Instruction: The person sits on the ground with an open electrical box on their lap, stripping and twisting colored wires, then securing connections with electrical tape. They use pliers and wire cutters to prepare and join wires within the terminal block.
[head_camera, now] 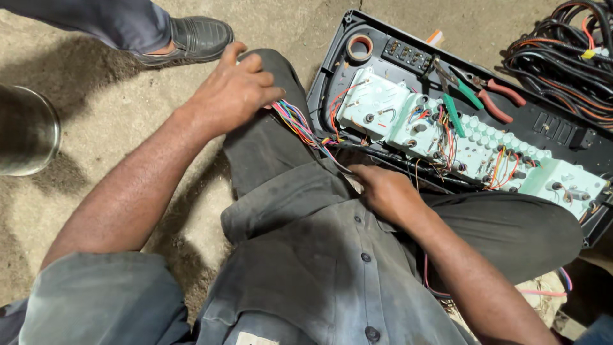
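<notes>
A seated person in a grey work shirt (319, 268) bends over a black instrument panel housing (562, 131) that lies on the sandy floor (128, 108) at two o'clock from the lap. The left hand (233, 89), at eleven o'clock, rests on the raised knee with its fingers curled around a bundle of multicoloured wires (297, 121), pinching the loose ends where they fan out. The bundle runs from that grip toward four o'clock, across the dark trouser leg, to the right hand (383, 191) near the centre, which is closed lightly on the same strands where they enter the housing; how tight that grip is cannot be made out. Inside the housing sits a pale green circuit backing (472, 144) studded with round sockets and threaded with thin red and orange leads. A pair of red-handled pliers (495, 96) and a green-handled tool (456, 105) lie across it at one o'clock. A roll of tape (360, 46) stands in the housing's upper corner at twelve o'clock. A heap of black cable looms (562, 51) fills the far corner at two o'clock. At eleven o'clock another person's dark shoe (191, 39) stands on the floor, and a metal cylinder (25, 131) sits at nine o'clock.
</notes>
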{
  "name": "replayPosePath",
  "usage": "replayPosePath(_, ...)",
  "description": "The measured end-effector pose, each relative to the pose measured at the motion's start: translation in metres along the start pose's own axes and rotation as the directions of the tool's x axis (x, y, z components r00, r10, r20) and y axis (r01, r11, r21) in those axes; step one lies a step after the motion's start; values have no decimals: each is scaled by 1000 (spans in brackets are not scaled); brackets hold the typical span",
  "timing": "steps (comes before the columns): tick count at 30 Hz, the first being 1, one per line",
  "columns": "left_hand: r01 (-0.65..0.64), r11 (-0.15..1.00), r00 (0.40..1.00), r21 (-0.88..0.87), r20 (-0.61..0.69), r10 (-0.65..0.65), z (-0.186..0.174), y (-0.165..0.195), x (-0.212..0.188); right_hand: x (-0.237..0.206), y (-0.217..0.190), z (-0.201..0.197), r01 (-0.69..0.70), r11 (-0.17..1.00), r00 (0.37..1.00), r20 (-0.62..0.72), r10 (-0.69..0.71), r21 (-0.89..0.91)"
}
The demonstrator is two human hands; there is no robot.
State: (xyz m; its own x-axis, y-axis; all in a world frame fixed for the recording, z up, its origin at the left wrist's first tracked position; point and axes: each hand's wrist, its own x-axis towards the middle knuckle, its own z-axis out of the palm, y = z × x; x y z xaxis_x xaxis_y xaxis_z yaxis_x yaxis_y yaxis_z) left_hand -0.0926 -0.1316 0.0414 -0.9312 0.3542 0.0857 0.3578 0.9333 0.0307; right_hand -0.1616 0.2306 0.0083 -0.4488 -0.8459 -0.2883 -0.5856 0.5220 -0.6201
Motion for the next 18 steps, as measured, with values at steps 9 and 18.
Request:
replayPosePath(9, 135, 991, 991, -28, 30, -134, 2, -10, -18, -12, 9, 11, -173, 908, 985, 94, 148, 381)
replayPosePath(18, 193, 981, 978, 21, 77, -194, 56, -40, 37, 33, 55, 28, -304, 950, 952, 55, 300, 75)
